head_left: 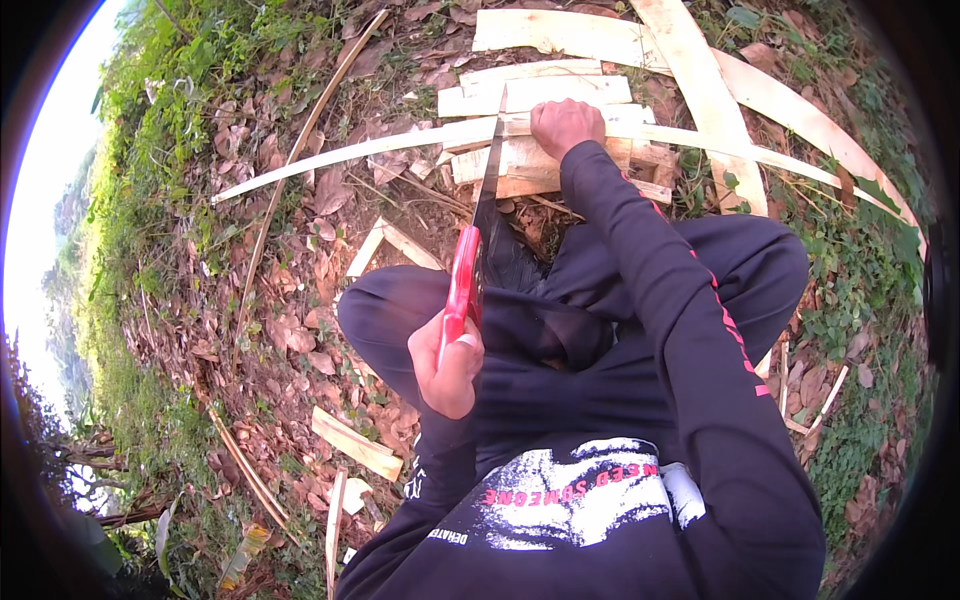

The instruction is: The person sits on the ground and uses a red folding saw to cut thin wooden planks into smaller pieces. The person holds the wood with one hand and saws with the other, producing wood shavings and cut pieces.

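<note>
left hand (447,365) wrapped tight on the red-handled saw (474,240), blade pointing far across the left-right bamboo strip (400,145) that the right hand (565,125) clamps.

The saw (478,235) has a bright red handle and a dark grey blade. The strip (400,146) under it is pale cream, as are the stacked offcuts (540,95). The sleeves (680,300) are black with a thin red stripe; the shirt (580,495) carries a white print with red letters. Brown dry leaves (290,330) cover the ground beside green weeds (170,90).
</note>
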`<state>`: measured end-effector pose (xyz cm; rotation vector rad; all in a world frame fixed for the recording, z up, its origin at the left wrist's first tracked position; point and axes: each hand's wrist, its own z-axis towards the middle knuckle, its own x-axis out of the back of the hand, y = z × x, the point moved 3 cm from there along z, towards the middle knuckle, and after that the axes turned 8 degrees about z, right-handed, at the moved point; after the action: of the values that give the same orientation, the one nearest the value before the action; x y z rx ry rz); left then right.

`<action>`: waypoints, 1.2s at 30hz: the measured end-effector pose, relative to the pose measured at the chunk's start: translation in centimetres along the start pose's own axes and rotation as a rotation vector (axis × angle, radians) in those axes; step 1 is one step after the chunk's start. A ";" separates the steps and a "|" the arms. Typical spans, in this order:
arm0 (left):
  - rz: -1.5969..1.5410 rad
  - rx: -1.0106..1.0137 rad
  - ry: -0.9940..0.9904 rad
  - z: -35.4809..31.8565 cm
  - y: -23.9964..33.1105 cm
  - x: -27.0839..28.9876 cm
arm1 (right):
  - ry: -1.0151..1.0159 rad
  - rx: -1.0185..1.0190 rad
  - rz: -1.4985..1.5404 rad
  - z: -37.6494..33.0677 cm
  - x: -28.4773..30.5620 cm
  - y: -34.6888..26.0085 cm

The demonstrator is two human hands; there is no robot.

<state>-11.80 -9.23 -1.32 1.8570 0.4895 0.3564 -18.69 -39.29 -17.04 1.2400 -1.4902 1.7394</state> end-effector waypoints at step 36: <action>0.021 -0.006 0.007 9.7 -0.2 -4.3 | -0.045 0.019 0.021 0.3 -0.1 -1.0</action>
<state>-10.98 -19.25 -4.76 1.8568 0.4736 0.3781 -17.68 -39.33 -16.61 1.2850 -1.5206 1.7538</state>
